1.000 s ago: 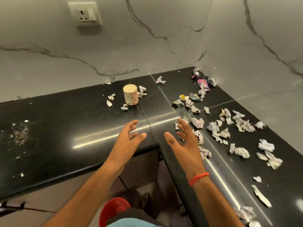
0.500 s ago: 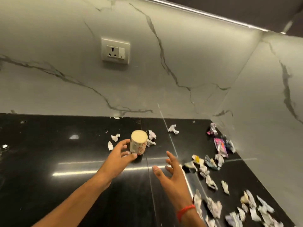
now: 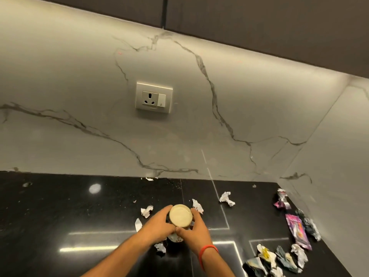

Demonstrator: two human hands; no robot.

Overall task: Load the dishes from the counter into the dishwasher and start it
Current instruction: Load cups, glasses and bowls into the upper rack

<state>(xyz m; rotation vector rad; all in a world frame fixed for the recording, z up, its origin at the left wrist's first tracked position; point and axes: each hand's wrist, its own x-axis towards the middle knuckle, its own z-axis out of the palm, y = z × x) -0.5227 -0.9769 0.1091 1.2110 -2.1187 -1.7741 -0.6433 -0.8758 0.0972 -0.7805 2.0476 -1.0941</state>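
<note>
Low in the frame, a little left of centre, the left hand (image 3: 159, 226) curls round the near-left side of the cup (image 3: 180, 217), which stands mouth-down on the black counter (image 3: 60, 216) (its pale flat base faces up). From the right, the right hand (image 3: 194, 229) wraps the other side, thumb meeting the left hand in front; two hands likely steady a smooth cup for lifting. Crumpled paper scraps (image 3: 226, 198) lie around it, and wrappers (image 3: 297, 229) crowd the lower right corner.

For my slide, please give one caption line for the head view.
Both hands, left hand and right hand, grip a cup on a black counter littered with paper scraps.
</note>
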